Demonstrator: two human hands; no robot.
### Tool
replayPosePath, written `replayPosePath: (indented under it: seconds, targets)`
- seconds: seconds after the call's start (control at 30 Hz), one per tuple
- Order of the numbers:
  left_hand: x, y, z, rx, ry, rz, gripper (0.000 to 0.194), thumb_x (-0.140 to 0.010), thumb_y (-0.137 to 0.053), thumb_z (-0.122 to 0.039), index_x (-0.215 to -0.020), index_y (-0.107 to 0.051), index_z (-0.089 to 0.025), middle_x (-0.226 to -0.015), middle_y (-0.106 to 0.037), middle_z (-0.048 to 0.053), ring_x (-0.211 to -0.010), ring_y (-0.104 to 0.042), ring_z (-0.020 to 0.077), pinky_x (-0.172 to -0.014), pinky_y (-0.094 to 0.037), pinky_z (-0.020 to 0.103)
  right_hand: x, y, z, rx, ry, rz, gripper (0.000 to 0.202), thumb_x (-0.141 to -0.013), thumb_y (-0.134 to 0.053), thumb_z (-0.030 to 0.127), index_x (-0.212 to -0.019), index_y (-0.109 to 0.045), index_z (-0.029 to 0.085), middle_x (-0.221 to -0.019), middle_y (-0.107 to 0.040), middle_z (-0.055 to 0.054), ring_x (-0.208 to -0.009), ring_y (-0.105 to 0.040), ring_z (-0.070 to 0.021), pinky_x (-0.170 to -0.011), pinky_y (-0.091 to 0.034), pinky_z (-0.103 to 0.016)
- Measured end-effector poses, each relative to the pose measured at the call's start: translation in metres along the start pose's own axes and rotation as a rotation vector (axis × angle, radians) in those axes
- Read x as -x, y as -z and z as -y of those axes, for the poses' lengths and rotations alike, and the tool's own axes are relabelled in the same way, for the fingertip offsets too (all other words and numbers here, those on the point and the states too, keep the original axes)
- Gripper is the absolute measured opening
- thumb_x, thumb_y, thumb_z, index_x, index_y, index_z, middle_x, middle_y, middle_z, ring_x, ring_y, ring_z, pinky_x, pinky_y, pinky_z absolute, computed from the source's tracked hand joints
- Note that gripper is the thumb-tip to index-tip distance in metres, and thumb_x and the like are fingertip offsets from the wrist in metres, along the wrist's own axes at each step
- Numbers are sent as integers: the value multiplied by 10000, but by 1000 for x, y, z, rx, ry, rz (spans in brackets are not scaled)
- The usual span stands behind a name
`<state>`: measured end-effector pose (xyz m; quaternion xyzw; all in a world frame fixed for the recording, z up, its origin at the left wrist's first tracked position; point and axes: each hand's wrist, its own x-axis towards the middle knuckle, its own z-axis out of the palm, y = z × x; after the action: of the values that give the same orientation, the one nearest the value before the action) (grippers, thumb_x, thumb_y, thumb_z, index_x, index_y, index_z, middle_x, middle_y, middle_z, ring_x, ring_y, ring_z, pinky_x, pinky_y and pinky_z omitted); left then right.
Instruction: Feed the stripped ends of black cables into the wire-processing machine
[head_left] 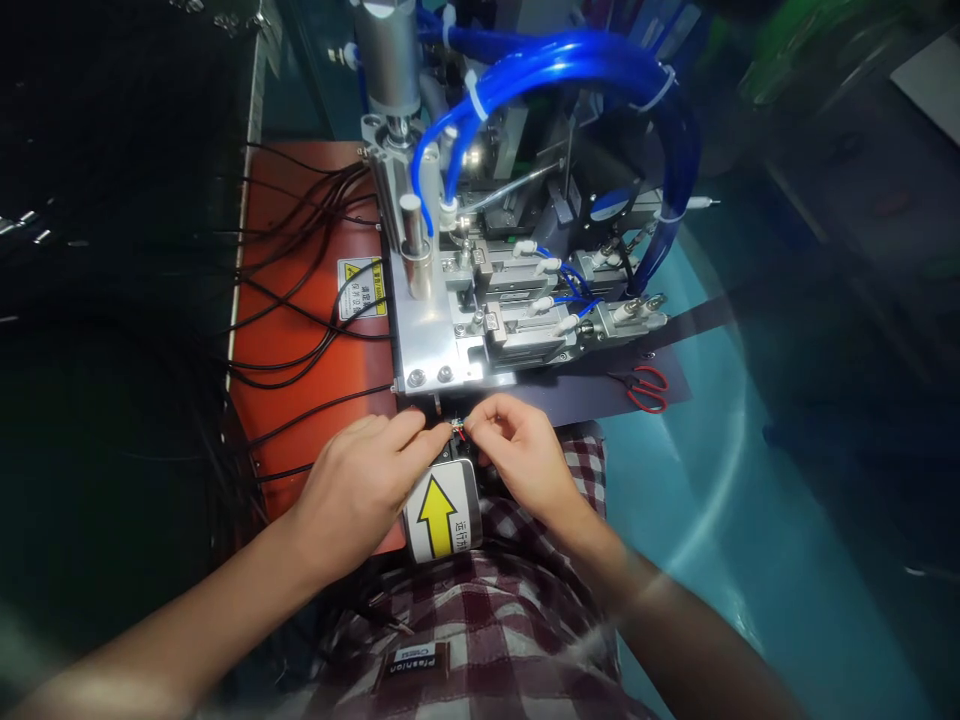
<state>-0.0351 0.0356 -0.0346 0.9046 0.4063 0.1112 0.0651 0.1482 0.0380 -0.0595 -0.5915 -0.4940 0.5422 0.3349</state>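
At the front edge of the machine, my left hand (364, 485) and my right hand (525, 455) come together with thumbs and fingertips pinched. Between them is a tiny connector-like piece with fine coloured wires (457, 428), one of them red. The left fingertips press on its left side, while the right thumb and forefinger pinch at its right, where the wires seem to be. Its details are too small to make out. Just below the fingers sits a white plate with a yellow arrow (436, 515), partly behind my left hand.
The metal machine (431, 335) with cylinders and blue air hoses (585, 60) rises right behind the hands. Black cables (300, 350) cross the orange surface (300, 250) at left. Red-handled snips (646, 388) lie on the dark mat at right. Checkered cloth covers the lap.
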Motion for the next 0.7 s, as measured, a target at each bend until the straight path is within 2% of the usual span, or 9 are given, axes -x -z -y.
replayPosePath:
  seconds: [0.23,0.43,0.57,0.63,0.7]
  targets:
    - [0,0,-1,-4,-11,-1,305,-860,-429,-71,-1096,-615,-121,-790,-600,61,-601,-464,190,-545,-380,311,-4,0,2,-15,-68,28,107,-769,-553,233,-678,-571,181,-560,-534,37,-474,-473,-110,-462,-367,-234]
    - [-1,0,-1,44,12,-8,281,-895,-409,-110,-1081,-619,-132,-790,-610,59,-621,-497,190,-571,-400,303,-2,-3,0,-67,-49,-18,93,-756,-553,217,-671,-567,181,-564,-538,40,-496,-488,-110,-483,-369,-231]
    - [-1,1,-1,67,18,-38,267,-906,-411,-141,-1064,-625,-125,-797,-618,69,-634,-522,200,-575,-415,309,-7,-1,-2,-264,-183,103,128,-749,-570,250,-651,-573,167,-461,-500,59,-425,-442,-94,-445,-334,-217]
    - [-1,0,-1,74,17,-56,271,-910,-401,-139,-1057,-629,-125,-798,-621,70,-630,-526,199,-570,-419,309,-8,3,0,-283,-182,131,150,-750,-589,272,-651,-584,160,-494,-511,51,-433,-444,-90,-445,-338,-218]
    - [-1,0,-1,82,11,-66,275,-913,-397,-138,-1057,-630,-124,-804,-623,71,-635,-533,201,-569,-424,311,-5,6,2,-237,-124,80,157,-752,-612,299,-687,-600,156,-584,-545,31,-472,-468,-95,-469,-368,-228]
